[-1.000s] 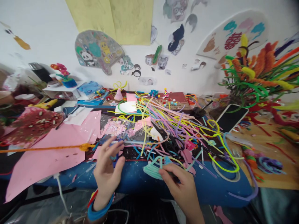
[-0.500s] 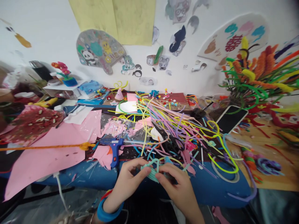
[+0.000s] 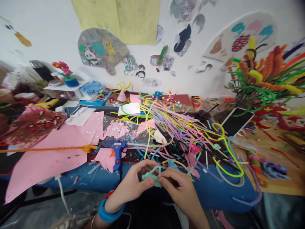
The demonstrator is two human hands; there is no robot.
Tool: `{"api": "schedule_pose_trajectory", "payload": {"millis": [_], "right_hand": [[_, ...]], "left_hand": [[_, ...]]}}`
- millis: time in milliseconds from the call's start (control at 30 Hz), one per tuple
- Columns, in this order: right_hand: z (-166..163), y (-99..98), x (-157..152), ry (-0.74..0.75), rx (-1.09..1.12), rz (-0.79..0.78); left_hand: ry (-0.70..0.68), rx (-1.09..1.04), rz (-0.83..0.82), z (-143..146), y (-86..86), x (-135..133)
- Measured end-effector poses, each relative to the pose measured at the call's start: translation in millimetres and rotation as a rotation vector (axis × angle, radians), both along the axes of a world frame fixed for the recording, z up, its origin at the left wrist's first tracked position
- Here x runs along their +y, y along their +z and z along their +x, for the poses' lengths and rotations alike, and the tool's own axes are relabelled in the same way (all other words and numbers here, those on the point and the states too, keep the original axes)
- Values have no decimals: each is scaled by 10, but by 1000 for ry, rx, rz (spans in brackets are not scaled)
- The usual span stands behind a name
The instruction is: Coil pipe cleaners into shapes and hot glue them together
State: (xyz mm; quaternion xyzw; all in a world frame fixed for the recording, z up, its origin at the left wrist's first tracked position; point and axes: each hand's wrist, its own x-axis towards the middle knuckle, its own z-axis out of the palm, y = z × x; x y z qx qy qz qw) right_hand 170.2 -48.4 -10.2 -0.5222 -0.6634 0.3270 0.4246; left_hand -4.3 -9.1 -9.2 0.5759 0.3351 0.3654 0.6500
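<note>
Teal pipe-cleaner piece sits pinched between both hands at the table's near edge, the left hand having left the blue glue gun 1 second earlier to join the right hand, fingers closed on it for shaping.

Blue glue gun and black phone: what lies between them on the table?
In the head view, between glue gun and phone: a heap of colourful pipe cleaners.

Home craft corner, bench heaped with pipe cleaners, blue glue gun, pink paper, cartoon cut-outs on the wall
</note>
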Motion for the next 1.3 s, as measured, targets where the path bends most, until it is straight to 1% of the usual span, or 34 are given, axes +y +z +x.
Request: {"api": "schedule_pose_trajectory", "payload": {"millis": [133,233,300,433,500,533,567,600,633,667,700,733,800,833,867,900,933,1000,1133,1300], "right_hand": [[-3,-7,-18,42,-26,-17],[-6,-3,-23,51,-34,-25],[-12,-4,-24,60,-27,-26],[-26,-13,-29,65,17,-29],[-25,-14,-33,34,36,-49],[-22,-15,-35,13,40,-64],[-18,-18,-36,-11,42,-84],[-12,-23,-37,-34,45,-109],[-6,-31,-36,-58,47,-137],[0,-42,-34,-81,48,-165],[5,-56,-29,-100,48,-192],[9,-71,-23,-116,47,-214],[13,-100,-8,-136,47,-238],[13,-111,-1,-143,49,-236],[14,-119,4,-151,53,-228],[14,-123,6,-162,58,-217],[15,-125,5,-180,63,-206],[16,-121,0,-219,63,-187],[-4,-111,2,-258,61,-154],[-38,-106,11,-225,33,-87]], "left_hand": [[33,128,85,-10,56,31],[24,106,42,22,59,44],[43,19,-61,73,27,54],[185,-262,-364,146,-61,121],[255,-432,-446,108,-63,173],[323,-507,-449,68,-49,196],[424,-571,-407,19,-31,211],[539,-603,-323,-31,-12,214],[669,-603,-184,-77,1,202],[789,-572,28,-112,5,175],[864,-487,287,-130,-5,134],[893,-354,545,-129,-27,81],[787,-222,692,-76,-103,-36],[619,-7,876,-30,-149,-88],[538,153,1028,19,-194,-130],[523,258,1088,68,-236,-160],[502,339,1092,111,-271,-179],[503,406,1089,169,-318,-192],[461,436,1082,201,-347,-201],[462,465,1033,210,-383,-223]]}}
